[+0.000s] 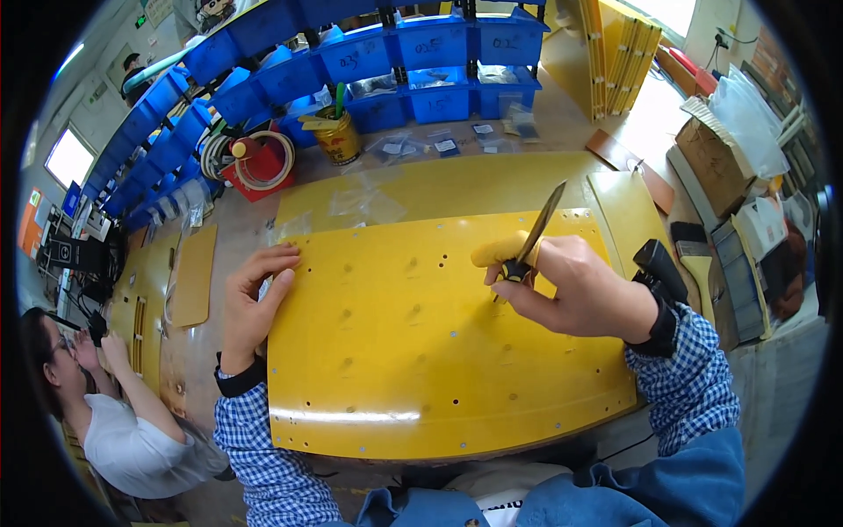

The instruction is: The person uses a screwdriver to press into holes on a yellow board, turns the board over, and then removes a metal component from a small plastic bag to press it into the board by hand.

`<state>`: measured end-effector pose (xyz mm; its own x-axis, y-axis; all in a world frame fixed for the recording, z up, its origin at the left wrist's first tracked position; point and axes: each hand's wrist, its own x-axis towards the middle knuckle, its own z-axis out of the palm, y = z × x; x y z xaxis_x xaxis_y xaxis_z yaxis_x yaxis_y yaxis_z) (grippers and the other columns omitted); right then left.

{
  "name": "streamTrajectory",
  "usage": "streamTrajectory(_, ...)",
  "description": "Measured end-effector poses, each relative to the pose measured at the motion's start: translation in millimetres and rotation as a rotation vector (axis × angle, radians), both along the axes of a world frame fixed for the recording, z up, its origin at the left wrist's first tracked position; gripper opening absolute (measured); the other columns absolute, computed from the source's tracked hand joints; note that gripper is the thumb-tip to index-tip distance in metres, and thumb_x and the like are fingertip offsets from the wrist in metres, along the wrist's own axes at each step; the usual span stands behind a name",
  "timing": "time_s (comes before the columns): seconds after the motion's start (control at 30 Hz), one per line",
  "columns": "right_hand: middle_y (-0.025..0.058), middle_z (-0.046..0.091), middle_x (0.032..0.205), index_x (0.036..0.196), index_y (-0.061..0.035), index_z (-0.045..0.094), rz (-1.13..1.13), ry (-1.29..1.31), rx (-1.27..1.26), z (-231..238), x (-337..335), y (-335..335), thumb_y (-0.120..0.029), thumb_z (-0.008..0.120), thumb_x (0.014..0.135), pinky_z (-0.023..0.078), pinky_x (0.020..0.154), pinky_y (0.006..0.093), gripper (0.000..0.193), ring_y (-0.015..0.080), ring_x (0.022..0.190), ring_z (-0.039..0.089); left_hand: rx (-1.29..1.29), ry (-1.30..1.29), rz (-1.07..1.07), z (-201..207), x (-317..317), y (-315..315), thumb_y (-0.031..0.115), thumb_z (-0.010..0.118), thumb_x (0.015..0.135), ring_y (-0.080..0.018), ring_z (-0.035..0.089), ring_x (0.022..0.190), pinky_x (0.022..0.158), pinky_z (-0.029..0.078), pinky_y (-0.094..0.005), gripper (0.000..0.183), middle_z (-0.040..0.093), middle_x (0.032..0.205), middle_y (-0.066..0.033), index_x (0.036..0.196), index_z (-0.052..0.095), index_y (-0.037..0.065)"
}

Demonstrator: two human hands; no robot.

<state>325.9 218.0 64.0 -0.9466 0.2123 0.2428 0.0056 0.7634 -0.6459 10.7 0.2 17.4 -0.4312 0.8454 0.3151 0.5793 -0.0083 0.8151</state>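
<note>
A large yellow sheet board (395,369) with scattered small holes and metal dots lies flat in front of me. My left hand (256,299) rests at its upper left edge, thumb and fingers apart, holding nothing I can see. Over the board's right half, my right hand (571,294) is closed around a slim pointed tool (546,218). Its dark blade-like end slants up and right, and its thin tip points down at the board. Whether the tip touches the surface I cannot tell. A yellow finger cover (500,250) sits on one right finger.
Blue parts bins (439,101) stand in rows behind the bench. A yellow can (338,140) holds tools, beside a red holder (259,171) with coiled rolls. Small plastic bags lie behind the board. A brush (695,255) is at right. A person (132,422) works at left.
</note>
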Motion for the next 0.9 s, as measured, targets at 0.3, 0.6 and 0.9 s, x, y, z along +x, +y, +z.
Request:
streamTrajectory(0.3,0.0103,0.069,0.089,0.108,0.0002,0.062,-0.011,0.067,0.04,-4.0,2.4,4.7,-0.005,0.067,0.088,0.054,0.07,0.0293,0.021,0.0219,0.077,0.07,0.003,0.002,0.002,-1.1,0.5,1.8,0.005,0.063,0.09,-0.0268,0.06,0.117,0.1,0.045,-0.0343,0.018,0.068,0.115,-0.015,0.104,0.071,-0.003)
streamTrajectory(0.6,0.0103,0.063,0.077,0.105,0.0004,0.061,-0.004,0.202,0.026,-12.3,-2.6,8.3,-0.007,0.067,0.088,0.05,0.061,0.0329,0.019,0.0249,0.066,0.064,0.007,-0.003,0.007,-2.6,1.0,3.4,0.005,0.063,0.09,-0.0259,0.061,0.115,0.1,0.044,-0.0344,0.018,0.068,0.114,-0.0148,0.104,0.071,-0.003)
streamTrajectory(0.9,0.0111,0.059,0.067,0.105,0.0006,0.06,0.009,0.244,0.087,-14.5,-1.1,9.9,-0.011,0.068,0.089,0.046,0.052,0.0356,0.021,0.0262,0.055,0.06,0.006,-0.014,0.015,-3.0,2.1,4.2,0.005,0.063,0.09,-0.0251,0.061,0.116,0.099,0.045,-0.0329,0.018,0.068,0.114,-0.0149,0.104,0.071,-0.003)
